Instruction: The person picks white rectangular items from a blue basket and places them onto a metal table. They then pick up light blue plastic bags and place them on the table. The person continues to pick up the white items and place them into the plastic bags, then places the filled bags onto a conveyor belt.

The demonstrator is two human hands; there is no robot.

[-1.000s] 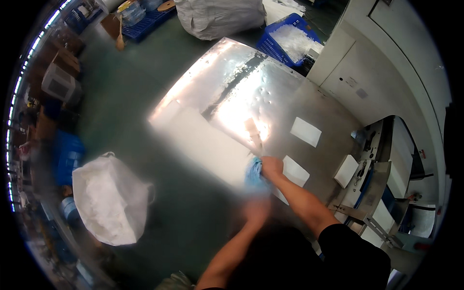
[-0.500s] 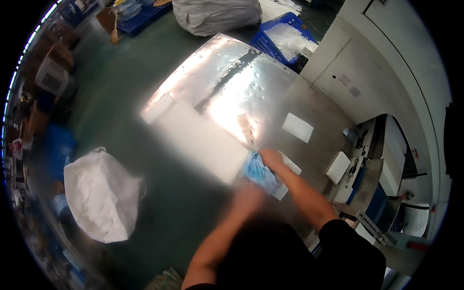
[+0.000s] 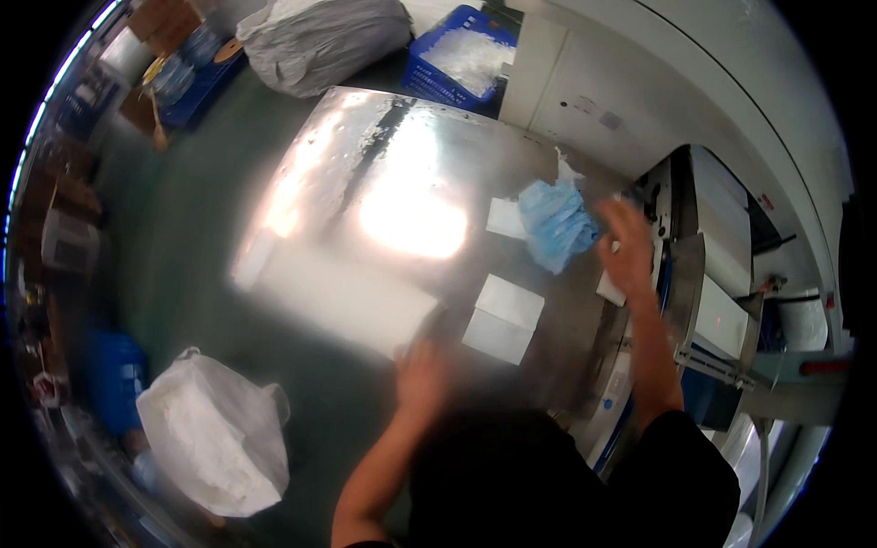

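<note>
A crumpled light-blue cloth or film (image 3: 557, 224) lies at the right side of the metal table (image 3: 493, 169), partly over a white sheet (image 3: 504, 218). Just right of it is my right hand (image 3: 627, 251), fingers apart and slightly bent, with a small gap to the blue bundle. My left hand (image 3: 424, 379), smeared by motion, is at the near end of a long white slab-like stack (image 3: 347, 297) along the table's left edge. Whether its fingers touch the stack I cannot make out. Two more white sheets (image 3: 504, 318) lie between my hands.
A machine (image 3: 681, 265) with a pale housing borders the table on the right. Beyond the far edge stand a blue crate (image 3: 438, 82) of clear scraps and a large grey-white sack (image 3: 324, 46). An open white sack (image 3: 215, 438) stands on the floor at left.
My right hand has moved right and farther away, and the blue bundle has come from the white stack's end to the table's right side, out of the hand. The whole view has shifted.
</note>
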